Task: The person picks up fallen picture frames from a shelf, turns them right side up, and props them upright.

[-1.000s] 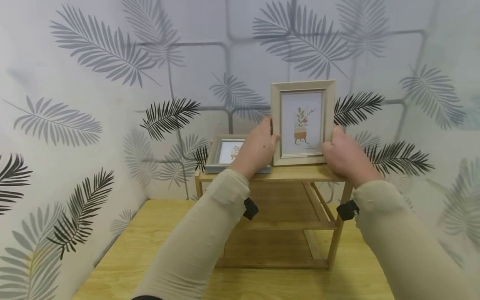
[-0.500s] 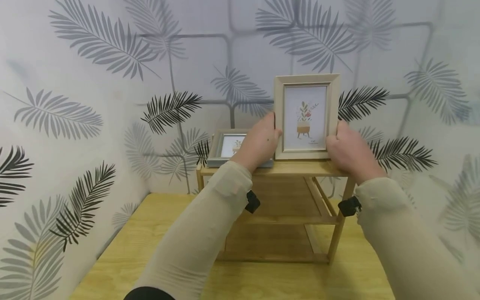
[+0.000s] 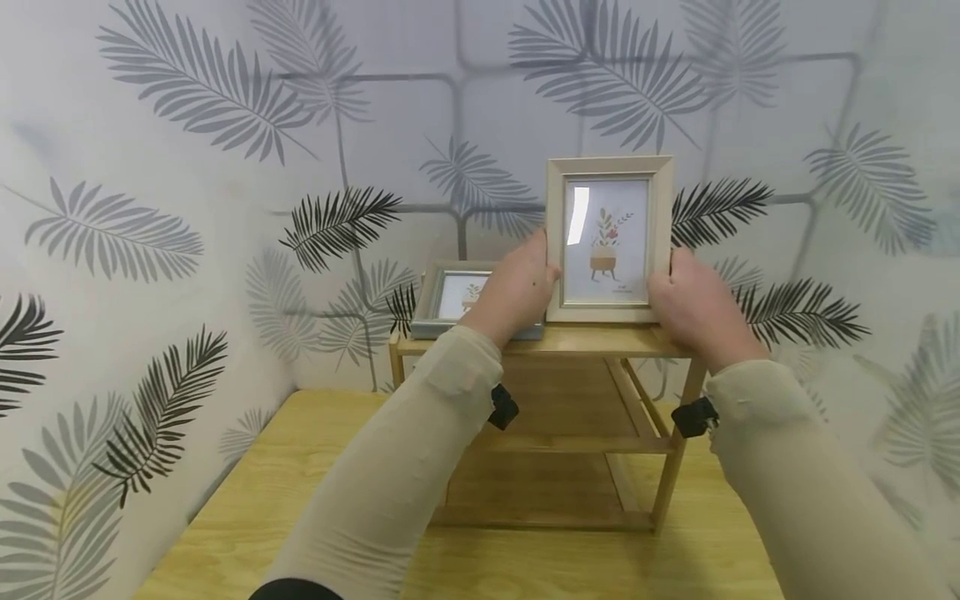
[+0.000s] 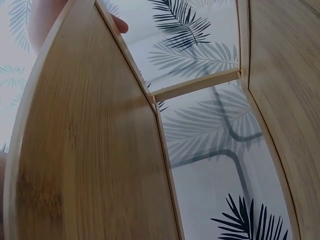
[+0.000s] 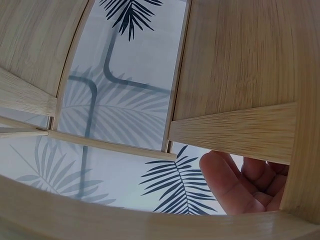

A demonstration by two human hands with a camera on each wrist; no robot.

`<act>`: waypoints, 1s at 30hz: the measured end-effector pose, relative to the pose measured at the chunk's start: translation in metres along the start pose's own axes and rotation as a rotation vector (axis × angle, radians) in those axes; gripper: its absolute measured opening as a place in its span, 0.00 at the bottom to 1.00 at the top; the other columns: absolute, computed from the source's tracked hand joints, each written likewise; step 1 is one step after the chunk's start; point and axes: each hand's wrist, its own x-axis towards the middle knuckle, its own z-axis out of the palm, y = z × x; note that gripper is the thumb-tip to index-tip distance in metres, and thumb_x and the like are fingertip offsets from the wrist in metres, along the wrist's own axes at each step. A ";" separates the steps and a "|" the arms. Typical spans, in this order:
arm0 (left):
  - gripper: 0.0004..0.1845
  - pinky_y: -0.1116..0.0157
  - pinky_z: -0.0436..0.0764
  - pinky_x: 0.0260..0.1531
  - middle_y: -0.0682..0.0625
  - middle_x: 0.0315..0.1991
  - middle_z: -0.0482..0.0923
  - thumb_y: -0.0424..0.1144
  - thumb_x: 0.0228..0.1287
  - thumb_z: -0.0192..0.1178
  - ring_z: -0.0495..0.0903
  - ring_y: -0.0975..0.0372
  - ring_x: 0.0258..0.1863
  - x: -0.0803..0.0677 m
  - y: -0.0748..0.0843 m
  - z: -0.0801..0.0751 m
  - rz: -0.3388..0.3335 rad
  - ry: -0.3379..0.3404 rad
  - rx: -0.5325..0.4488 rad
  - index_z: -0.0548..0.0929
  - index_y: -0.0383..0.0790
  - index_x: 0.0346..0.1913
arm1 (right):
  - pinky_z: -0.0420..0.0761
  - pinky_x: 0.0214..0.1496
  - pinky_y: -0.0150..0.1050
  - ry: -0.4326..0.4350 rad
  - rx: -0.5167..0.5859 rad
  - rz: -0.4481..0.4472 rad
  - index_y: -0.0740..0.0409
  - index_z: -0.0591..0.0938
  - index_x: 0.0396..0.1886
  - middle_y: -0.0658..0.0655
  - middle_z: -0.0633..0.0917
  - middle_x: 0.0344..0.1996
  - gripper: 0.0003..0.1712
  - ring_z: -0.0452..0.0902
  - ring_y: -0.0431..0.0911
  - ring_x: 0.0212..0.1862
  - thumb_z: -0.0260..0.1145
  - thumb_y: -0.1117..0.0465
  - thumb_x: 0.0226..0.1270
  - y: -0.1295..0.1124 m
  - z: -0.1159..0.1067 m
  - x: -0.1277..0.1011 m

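We see the left hand [image 3: 515, 293] and right hand [image 3: 696, 306] gripping both sides of the upright beige wooden picture frame [image 3: 608, 239], steadying it on the right of the bamboo shelf rack [image 3: 592, 341], beside the grey picture frame [image 3: 448, 301].

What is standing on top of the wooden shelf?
On the wooden shelf stand a beige picture frame, gripped by the left hand and right hand, and a grey frame, partly hidden behind the left hand.

Curled fingers [image 5: 235, 182] of the right hand [image 5: 245, 185] beneath bamboo shelf [image 5: 235, 60] slats, perhaps gripping something hidden.
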 end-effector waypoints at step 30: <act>0.39 0.56 0.66 0.69 0.47 0.72 0.67 0.49 0.77 0.52 0.66 0.55 0.71 -0.018 -0.005 -0.011 0.011 0.057 -0.009 0.49 0.40 0.81 | 0.71 0.57 0.66 0.222 0.096 -0.082 0.57 0.52 0.81 0.67 0.68 0.67 0.41 0.68 0.63 0.61 0.49 0.46 0.74 0.002 0.004 -0.004</act>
